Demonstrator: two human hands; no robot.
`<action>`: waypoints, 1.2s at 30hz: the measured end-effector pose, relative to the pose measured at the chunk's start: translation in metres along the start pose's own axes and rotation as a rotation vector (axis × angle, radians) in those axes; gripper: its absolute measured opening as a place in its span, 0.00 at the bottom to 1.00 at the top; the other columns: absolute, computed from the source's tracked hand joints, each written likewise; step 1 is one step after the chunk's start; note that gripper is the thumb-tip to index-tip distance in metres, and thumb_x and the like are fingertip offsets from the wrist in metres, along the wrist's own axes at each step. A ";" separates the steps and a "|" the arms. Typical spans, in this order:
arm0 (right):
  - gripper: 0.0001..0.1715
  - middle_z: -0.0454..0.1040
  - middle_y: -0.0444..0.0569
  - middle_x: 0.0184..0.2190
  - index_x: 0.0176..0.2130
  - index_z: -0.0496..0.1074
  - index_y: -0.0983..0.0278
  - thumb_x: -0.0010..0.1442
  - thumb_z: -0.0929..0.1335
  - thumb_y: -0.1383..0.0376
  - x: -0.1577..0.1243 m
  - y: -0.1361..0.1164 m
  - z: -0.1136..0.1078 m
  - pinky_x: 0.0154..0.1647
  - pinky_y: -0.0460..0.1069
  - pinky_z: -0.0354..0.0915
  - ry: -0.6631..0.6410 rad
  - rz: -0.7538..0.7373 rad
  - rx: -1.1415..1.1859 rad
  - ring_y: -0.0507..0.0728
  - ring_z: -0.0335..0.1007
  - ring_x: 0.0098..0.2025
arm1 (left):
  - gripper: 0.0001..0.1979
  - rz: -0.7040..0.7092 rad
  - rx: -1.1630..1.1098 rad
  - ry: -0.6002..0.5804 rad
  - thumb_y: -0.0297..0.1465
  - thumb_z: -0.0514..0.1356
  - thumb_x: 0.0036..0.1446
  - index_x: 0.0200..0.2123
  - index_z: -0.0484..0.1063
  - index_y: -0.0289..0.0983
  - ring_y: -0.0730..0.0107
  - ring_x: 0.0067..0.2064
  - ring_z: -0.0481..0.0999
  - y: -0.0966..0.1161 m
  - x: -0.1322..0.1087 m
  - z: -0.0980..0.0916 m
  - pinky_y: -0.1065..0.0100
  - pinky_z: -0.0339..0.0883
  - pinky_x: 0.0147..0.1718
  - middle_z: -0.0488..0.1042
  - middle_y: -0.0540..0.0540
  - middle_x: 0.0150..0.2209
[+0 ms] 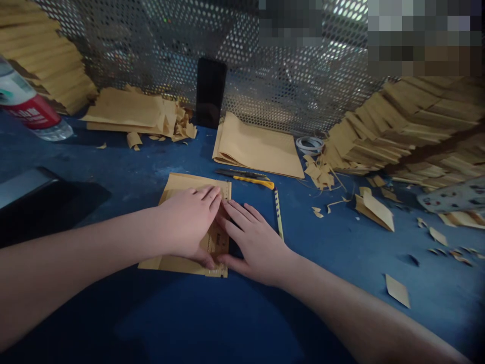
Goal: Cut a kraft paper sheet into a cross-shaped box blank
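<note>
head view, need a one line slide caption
Left hand lies over brown paper on a blue table, right hand at its edge, a yellow-handled tool beyond.

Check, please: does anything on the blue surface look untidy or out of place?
Yes: torn scraps lie loose beside the right stack, and more bits are scattered nearby, which looks messy. The paper under the left hand shows no clear damage, though the hand hides part.
</note>
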State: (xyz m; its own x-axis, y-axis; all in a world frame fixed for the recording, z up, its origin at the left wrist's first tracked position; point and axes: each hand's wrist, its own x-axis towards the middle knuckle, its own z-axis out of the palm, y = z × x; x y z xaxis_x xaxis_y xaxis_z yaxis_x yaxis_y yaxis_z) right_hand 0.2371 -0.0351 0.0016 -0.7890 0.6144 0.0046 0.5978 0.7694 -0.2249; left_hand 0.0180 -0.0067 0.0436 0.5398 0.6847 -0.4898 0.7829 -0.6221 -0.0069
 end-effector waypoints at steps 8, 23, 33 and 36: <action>0.28 0.68 0.59 0.74 0.69 0.71 0.61 0.75 0.73 0.59 0.014 0.032 -0.017 0.73 0.73 0.66 0.166 0.172 -0.102 0.71 0.65 0.75 | 0.49 0.005 0.005 -0.025 0.59 0.68 0.63 0.77 0.60 0.40 0.34 0.81 0.51 0.003 0.000 -0.005 0.31 0.53 0.76 0.49 0.34 0.82; 0.23 0.77 0.55 0.61 0.62 0.75 0.62 0.75 0.74 0.55 0.063 0.082 -0.044 0.58 0.64 0.78 0.263 0.586 -0.037 0.64 0.79 0.58 | 0.41 0.056 -0.015 0.073 0.54 0.65 0.70 0.76 0.61 0.42 0.36 0.80 0.56 -0.007 0.001 0.005 0.30 0.54 0.75 0.53 0.35 0.81; 0.20 0.79 0.53 0.57 0.60 0.76 0.62 0.75 0.74 0.55 0.047 0.051 -0.045 0.51 0.59 0.81 0.138 0.567 0.409 0.60 0.81 0.51 | 0.33 0.031 -0.037 0.049 0.48 0.67 0.70 0.71 0.68 0.41 0.40 0.77 0.62 -0.001 -0.006 -0.004 0.33 0.59 0.74 0.60 0.36 0.78; 0.21 0.79 0.54 0.58 0.61 0.76 0.62 0.75 0.74 0.55 0.046 0.050 -0.040 0.52 0.60 0.80 0.138 0.581 0.431 0.61 0.80 0.52 | 0.32 0.017 -0.047 0.043 0.47 0.67 0.70 0.71 0.69 0.41 0.40 0.77 0.62 0.000 -0.006 -0.007 0.33 0.59 0.74 0.60 0.37 0.77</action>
State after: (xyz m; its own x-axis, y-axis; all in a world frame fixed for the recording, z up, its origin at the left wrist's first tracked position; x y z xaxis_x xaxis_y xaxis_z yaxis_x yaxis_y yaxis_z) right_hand 0.2362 0.0382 0.0296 -0.3195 0.9405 -0.1159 0.7830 0.1932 -0.5912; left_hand 0.0174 -0.0081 0.0525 0.5646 0.6906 -0.4520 0.7870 -0.6155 0.0427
